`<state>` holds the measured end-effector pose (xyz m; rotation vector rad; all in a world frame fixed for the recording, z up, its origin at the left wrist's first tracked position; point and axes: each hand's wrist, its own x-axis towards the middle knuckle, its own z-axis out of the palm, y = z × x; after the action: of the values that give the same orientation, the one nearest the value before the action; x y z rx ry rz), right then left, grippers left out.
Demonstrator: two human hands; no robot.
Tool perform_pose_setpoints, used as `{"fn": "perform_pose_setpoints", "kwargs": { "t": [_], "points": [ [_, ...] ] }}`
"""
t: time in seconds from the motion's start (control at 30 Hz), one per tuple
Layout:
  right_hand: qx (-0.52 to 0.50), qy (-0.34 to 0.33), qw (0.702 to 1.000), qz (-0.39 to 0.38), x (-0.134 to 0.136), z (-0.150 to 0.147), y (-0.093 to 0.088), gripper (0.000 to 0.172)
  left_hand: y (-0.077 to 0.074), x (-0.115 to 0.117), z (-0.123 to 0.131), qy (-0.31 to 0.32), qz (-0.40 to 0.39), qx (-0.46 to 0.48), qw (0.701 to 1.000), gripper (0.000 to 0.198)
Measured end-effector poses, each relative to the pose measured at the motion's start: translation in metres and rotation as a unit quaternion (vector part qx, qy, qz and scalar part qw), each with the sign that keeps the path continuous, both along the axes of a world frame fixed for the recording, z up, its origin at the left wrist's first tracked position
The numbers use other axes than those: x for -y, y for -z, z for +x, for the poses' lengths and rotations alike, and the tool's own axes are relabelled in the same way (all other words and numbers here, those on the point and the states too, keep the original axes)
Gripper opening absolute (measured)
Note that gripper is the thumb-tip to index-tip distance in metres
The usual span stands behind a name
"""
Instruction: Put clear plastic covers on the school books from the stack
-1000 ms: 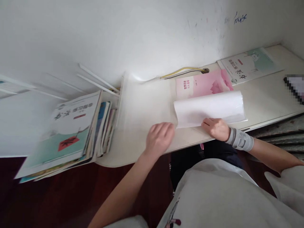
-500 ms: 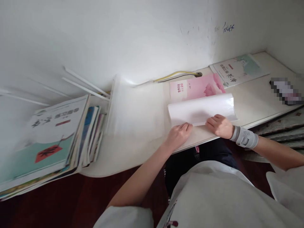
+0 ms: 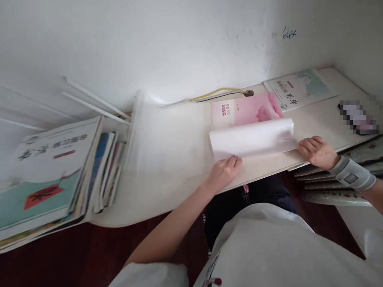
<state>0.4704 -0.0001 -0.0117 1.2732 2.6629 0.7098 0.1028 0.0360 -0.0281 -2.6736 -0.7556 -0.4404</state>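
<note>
A pink book lies on the white desk, with a clear plastic cover sheet folded over its near half. My left hand presses flat on the near left corner of that fold, fingers stretched out. My right hand, with a grey brace on the wrist, rests at the right end of the fold by the desk's front edge, its fingers curled onto the desk. The rest of the clear sheet spreads flat to the left.
A slanted stack of books fills the desk's left end. Another white and green book lies at the back right by the wall. A yellow cable runs along the wall. A pixelated object sits far right.
My right hand slid from the middle of the fold to its right end. My left hand moved from the flat sheet onto the fold's left corner. The view shifted slightly.
</note>
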Motion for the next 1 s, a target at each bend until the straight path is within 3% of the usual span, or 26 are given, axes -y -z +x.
{"fn": "perform_pose_setpoints", "kwargs": {
  "t": [0.13, 0.23, 0.3, 0.47, 0.57, 0.67, 0.8, 0.9, 1.0],
  "points": [
    [0.017, 0.079, 0.997, -0.003, -0.010, 0.033, -0.023, 0.031, 0.003, 0.001, -0.002, -0.005, -0.003, -0.006, 1.000, 0.028],
    [-0.045, 0.095, 0.992, 0.063, -0.011, 0.021, -0.038, 0.033, 0.004, 0.001, -0.002, -0.010, 0.012, -0.011, 1.000, 0.028],
    [-0.102, 0.029, 0.991, 0.087, -0.011, -0.022, -0.038, 0.031, 0.003, 0.001, -0.001, -0.015, 0.023, -0.021, 0.999, 0.028],
    [-0.130, -0.080, 0.988, -0.038, -0.018, -0.159, -0.013, 0.029, 0.003, 0.000, 0.004, -0.003, 0.018, -0.037, 0.999, 0.021],
    [-0.123, -0.102, 0.986, -0.046, -0.023, -0.189, 0.000, 0.034, 0.005, 0.000, 0.006, -0.018, 0.005, -0.026, 1.000, 0.019],
    [-0.129, -0.113, 0.985, -0.035, -0.026, -0.179, 0.007, 0.035, 0.009, 0.001, 0.005, -0.020, 0.019, -0.007, 1.000, 0.017],
    [-0.138, -0.123, 0.982, -0.020, -0.027, -0.124, 0.009, 0.029, 0.005, -0.001, -0.005, -0.008, 0.017, 0.001, 1.000, 0.018],
    [-0.176, -0.120, 0.976, 0.042, -0.026, -0.066, -0.006, 0.022, -0.013, -0.007, -0.012, -0.021, 0.012, 0.019, 1.000, 0.024],
    [-0.214, -0.071, 0.969, 0.100, -0.027, -0.034, -0.040, 0.018, -0.045, -0.015, -0.006, -0.025, 0.026, 0.027, 0.999, 0.032]
  ]
}}
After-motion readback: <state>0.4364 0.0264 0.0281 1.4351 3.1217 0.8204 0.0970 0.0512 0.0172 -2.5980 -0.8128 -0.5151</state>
